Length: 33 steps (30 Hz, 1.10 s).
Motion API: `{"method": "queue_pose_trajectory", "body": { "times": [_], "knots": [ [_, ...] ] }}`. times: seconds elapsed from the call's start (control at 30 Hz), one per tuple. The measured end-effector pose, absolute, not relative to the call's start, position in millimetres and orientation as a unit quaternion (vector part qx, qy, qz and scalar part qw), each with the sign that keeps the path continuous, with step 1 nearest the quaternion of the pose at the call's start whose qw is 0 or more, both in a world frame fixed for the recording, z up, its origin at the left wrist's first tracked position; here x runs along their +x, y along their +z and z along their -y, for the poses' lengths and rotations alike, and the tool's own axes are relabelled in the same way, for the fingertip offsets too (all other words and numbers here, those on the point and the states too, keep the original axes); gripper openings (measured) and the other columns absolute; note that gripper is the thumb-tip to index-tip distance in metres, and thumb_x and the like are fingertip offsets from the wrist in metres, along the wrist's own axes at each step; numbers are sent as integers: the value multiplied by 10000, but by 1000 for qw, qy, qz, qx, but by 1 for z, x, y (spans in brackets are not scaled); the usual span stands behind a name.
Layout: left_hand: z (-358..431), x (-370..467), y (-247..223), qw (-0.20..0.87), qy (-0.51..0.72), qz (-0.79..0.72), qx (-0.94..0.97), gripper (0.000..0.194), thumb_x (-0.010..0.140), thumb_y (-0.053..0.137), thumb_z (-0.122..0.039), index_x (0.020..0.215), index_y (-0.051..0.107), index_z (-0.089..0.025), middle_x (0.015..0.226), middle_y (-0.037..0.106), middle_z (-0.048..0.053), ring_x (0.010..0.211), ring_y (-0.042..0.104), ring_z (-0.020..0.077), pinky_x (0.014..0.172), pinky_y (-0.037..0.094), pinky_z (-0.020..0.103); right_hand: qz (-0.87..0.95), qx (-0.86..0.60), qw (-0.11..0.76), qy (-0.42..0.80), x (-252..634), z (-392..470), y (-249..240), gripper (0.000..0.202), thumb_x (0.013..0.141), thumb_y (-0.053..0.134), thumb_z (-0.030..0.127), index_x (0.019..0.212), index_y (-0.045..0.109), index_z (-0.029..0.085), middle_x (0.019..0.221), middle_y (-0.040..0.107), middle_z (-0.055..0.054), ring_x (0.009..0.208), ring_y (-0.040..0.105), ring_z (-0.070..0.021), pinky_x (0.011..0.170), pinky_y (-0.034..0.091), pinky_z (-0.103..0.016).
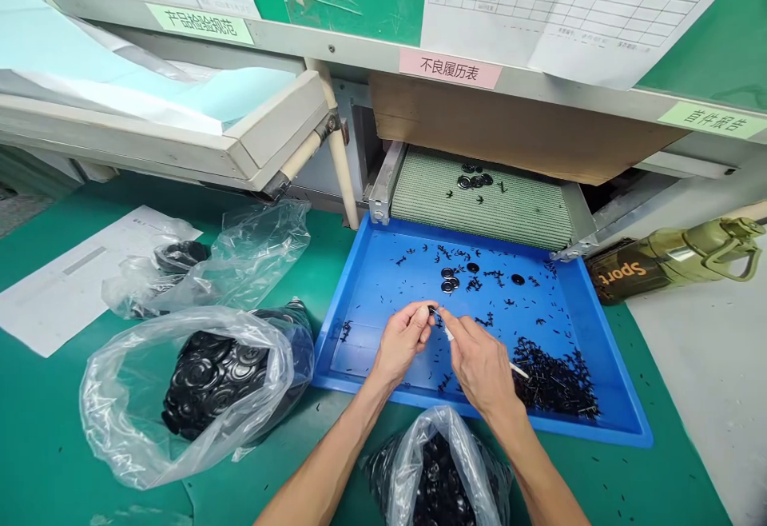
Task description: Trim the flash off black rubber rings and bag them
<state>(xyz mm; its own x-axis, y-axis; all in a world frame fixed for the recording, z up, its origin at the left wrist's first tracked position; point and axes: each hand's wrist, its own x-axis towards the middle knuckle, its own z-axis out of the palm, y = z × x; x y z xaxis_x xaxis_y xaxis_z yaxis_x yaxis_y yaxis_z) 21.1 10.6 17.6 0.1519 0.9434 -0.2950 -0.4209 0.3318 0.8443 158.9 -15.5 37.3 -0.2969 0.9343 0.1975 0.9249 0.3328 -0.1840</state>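
Over the blue tray [383,270], my left hand [400,344] pinches a small black part [432,310] between thumb and fingers; its exact kind is too small to tell. Closed around a slim white-handled tool [518,370], my right hand [482,366] brings the thin tip up to that part. The two hands nearly meet. Several black discs [448,280] lie in the tray beyond them, among scattered black scraps. A heap of black branched scraps [554,382] fills the tray's near right corner.
An open clear bag of black discs [216,374] stands left; another bag of black parts [440,470] sits nearest me. A green conveyor belt [479,206] carrying black pieces ends above the tray. A bottle [677,258] lies right. A paper-filled shelf [252,150] overhangs the left.
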Motion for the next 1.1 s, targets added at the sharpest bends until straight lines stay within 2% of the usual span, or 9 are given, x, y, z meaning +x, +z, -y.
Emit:
{"method": "queue_pose_trajectory", "body": {
  "times": [0.23,0.33,0.47,0.53,0.67,0.83,0.93,1.1],
  "knots": [
    [-8,19,15,661,481,-440,372,380,739,651,-426,989,612,-142,488,385,-74,443,299,57,424,217,194,779,-602,168,60,151,16,41,397,849,362,113,1171,567,220,849,628,-66,746,586,-177,614,412,-253],
    [-8,17,15,659,481,-425,392,343,781,607,-419,990,591,-147,484,373,-77,436,284,56,423,209,198,751,-596,226,172,149,13,44,400,825,352,100,1124,589,222,844,643,-45,712,581,-156,634,413,-240],
    [-8,19,13,656,473,-422,409,361,800,577,-433,1014,583,-142,483,343,-83,428,265,54,414,191,200,665,-590,279,363,155,2,37,348,822,360,168,1048,622,209,592,555,32,502,469,-113,497,353,-211],
    [-9,21,12,663,471,-431,391,400,783,589,-451,1037,579,-143,498,338,-84,421,265,52,403,182,196,609,-612,301,406,166,-6,26,340,829,353,219,1035,621,185,564,532,39,456,421,-106,446,312,-208],
    [-15,21,12,712,463,-440,292,401,733,642,-428,1011,568,-148,635,428,-54,411,277,24,367,129,175,591,-679,277,335,200,-30,5,362,801,352,205,1042,621,183,611,590,22,468,447,-112,479,326,-216],
    [-21,16,15,767,444,-408,221,218,722,635,-314,835,555,-145,671,487,-30,405,292,12,348,94,152,653,-695,218,207,219,-82,-5,326,777,403,166,990,647,199,844,650,-41,709,559,-166,633,383,-256],
    [-21,14,17,771,455,-393,209,187,707,624,-265,835,568,-141,720,540,1,435,345,27,336,130,146,671,-677,215,214,212,-114,-10,350,735,446,105,992,660,205,963,637,-63,830,573,-183,710,391,-264],
    [-21,14,17,771,470,-381,197,206,686,663,-259,835,607,-127,814,591,45,518,421,49,346,204,139,670,-653,225,271,200,-126,-11,312,700,462,70,905,678,165,909,652,-79,804,594,-190,698,408,-275]
  ]
}}
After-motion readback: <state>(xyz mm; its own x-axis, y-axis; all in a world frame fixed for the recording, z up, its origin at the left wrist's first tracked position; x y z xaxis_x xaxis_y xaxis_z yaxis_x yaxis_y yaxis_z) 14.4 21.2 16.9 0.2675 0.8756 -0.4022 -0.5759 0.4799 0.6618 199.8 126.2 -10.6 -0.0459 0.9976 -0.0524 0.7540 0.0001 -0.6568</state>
